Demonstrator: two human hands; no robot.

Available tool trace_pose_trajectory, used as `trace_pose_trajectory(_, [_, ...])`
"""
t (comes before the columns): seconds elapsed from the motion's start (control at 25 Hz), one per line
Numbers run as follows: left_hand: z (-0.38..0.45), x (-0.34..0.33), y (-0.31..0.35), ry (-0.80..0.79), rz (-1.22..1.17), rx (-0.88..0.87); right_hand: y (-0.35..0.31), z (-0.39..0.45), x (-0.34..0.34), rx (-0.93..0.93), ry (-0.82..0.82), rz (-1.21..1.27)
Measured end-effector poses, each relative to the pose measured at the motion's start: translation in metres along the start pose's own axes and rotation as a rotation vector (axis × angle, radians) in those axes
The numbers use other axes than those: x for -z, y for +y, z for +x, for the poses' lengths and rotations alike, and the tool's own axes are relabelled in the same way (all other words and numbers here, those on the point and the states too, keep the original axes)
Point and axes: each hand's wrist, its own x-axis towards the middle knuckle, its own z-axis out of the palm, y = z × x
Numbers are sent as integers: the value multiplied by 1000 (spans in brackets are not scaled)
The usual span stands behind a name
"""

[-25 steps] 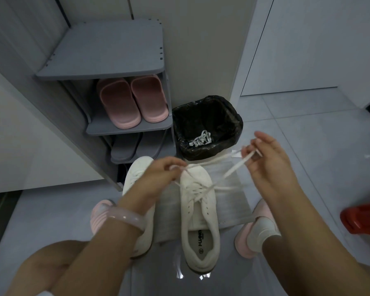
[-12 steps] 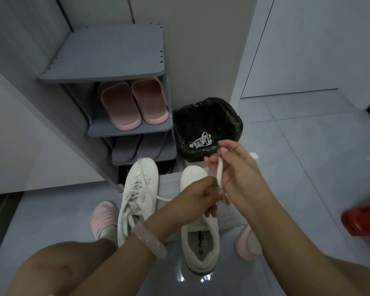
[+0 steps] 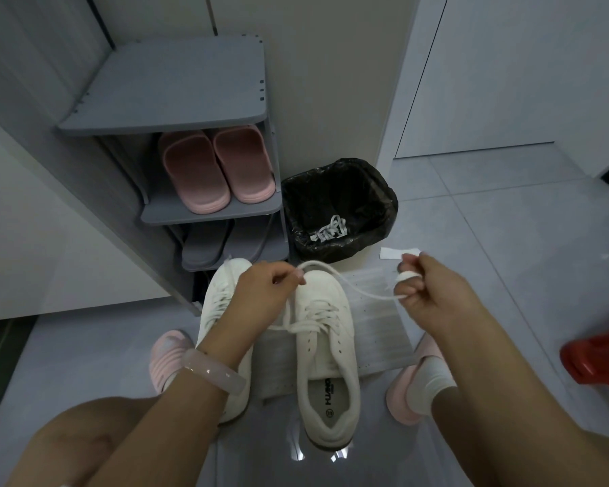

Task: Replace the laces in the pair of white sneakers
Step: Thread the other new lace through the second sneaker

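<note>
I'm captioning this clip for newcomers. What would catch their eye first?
Two hands at centre: the left hand and right hand pull a white lace taut above the right sneaker. Behind, old laces lie in the black-lined bin, beside pink slippers on the grey rack.

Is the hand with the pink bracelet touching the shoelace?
Touching. In the head view, the left hand pinches the white lace between its fingertips above the sneaker's toe; the lace runs straight out of that pinch.

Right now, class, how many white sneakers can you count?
2: one sneaker under the lace, the other sneaker left of it, partly behind the left hand.
</note>
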Motion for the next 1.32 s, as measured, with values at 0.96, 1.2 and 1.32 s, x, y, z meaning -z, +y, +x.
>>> trace_pose_trajectory(0.96, [-19,-36,-11,-552,478,-117,33,8,20,332,-416,-1239])
trace_pose_trajectory(1.2, [-20,-45,-15,-481,362,-67,56,14,40,618,-606,-1816])
trace_pose_trajectory(1.32, [-20,-46,-17,-463,333,-63,59,14,35,654,-616,-1727])
